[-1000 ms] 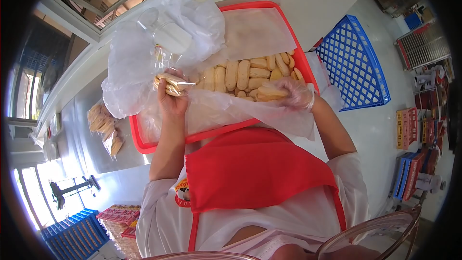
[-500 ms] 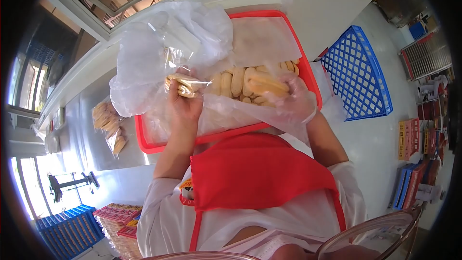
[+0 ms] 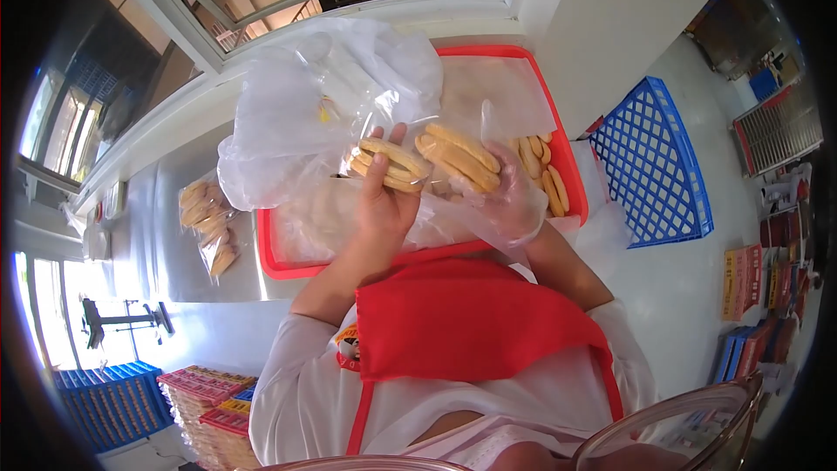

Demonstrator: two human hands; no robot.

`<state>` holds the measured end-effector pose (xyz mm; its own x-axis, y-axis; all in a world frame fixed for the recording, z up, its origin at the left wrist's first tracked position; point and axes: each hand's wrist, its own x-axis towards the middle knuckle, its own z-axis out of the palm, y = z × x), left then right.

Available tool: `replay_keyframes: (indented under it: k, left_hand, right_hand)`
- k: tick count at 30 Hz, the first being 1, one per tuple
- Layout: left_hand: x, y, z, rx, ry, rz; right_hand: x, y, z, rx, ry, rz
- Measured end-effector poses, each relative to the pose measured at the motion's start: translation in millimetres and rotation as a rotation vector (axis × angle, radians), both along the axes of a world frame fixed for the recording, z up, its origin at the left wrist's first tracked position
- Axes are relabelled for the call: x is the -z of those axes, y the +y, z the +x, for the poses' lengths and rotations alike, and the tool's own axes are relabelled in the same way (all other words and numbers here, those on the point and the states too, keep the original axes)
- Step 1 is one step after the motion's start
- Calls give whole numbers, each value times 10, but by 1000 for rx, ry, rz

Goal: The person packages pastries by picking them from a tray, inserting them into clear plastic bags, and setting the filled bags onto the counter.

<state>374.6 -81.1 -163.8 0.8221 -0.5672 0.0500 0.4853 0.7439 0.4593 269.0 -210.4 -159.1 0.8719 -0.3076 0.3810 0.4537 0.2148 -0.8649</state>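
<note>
My left hand (image 3: 389,202) is closed around a transparent plastic bag of ladyfinger biscuits (image 3: 388,166), thumb on top of them. My right hand (image 3: 520,201), covered by a loose see-through plastic glove, grips several more ladyfingers (image 3: 460,157) just right of the bag's opening. Both hands are over a red tray (image 3: 571,148) lined with whitish plastic. Loose ladyfingers (image 3: 554,190) lie at the tray's right end; the others are mostly hidden behind my hands. A crumpled white plastic bag (image 3: 279,87) covers the tray's back left.
A filled bag of ladyfingers (image 3: 207,222) lies on the steel table (image 3: 153,235) to the left. A blue crate (image 3: 654,166) stands at the right beyond the wall's end. Stacked packs (image 3: 209,410) and a blue rack (image 3: 109,406) are at lower left. A window borders the back.
My right hand has lifted ladyfingers from the tray and moved left, close to the bag. My left hand has moved right with the bag, bringing both hands together.
</note>
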Motion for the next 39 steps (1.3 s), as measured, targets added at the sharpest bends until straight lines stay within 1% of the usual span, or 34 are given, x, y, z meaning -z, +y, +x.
replay_keyframes:
  k: [2,4,6,7,9,11,12,15,16,19,20,23,24,26,27,29,30,32,33,35,36,37,39]
  left_hand:
    - [-13,-25,-34,15,-8,39]
    - [17,-54,-72,43,18,28]
    - [-24,-68,-118,65,42,53]
    - [-45,-71,-138,57,43,50]
    - [-77,-85,-160,41,42,46]
    - [-32,-122,-150,26,28,-10]
    - [4,-111,-139,21,21,-28]
    - [77,-56,-77,119,-123,-161]
    - [88,-9,-66,156,-214,-157]
    - [-9,238,125,401,-184,-291]
    - [-21,320,207,412,-189,-219]
    - [67,400,459,368,-423,412]
    - [60,391,446,326,-590,441]
    - [32,321,333,220,-461,492]
    - [-6,273,278,165,-399,516]
    - [-27,201,250,149,-234,374]
    - [-35,185,247,145,-151,304]
    - [-20,216,248,236,-139,327]
    - [-38,224,235,285,-131,342]
    - [-88,210,171,253,-149,457]
    - [-113,199,133,244,-158,519]
    - [-102,182,110,226,-155,505]
    - [-86,147,90,182,-151,466]
  right_hand:
    - [36,-108,8,-81,-68,-110]
    - [-211,-175,-22,423,-84,-909]
    - [-316,-222,27,689,-128,-1238]
    - [-308,-246,77,690,-158,-1173]
    - [-182,-238,173,493,-169,-803]
    - [65,-135,310,87,-120,-186]
    - [71,-102,356,87,-135,-202]
    - [43,-111,434,88,-158,-234]
    - [10,-168,396,84,-145,-233]
    - [-101,-320,256,187,-85,-337]
    - [-137,-351,201,241,-58,-385]
    - [-281,-412,66,34,-19,-441]
    - [-259,-417,47,56,-9,-528]
    - [-186,-427,35,93,5,-707]
    - [-137,-445,41,97,-13,-706]
    - [-58,-485,63,109,-52,-702]
    - [-60,-487,49,62,-29,-630]
    - [-59,-473,-1,-29,21,-480]
    - [-79,-475,-5,31,-8,-628]
    - [-143,-474,4,159,-54,-911]
    - [-169,-454,5,103,83,-783]
    - [-201,-425,13,47,216,-650]
    - [-222,-335,-18,29,396,-411]
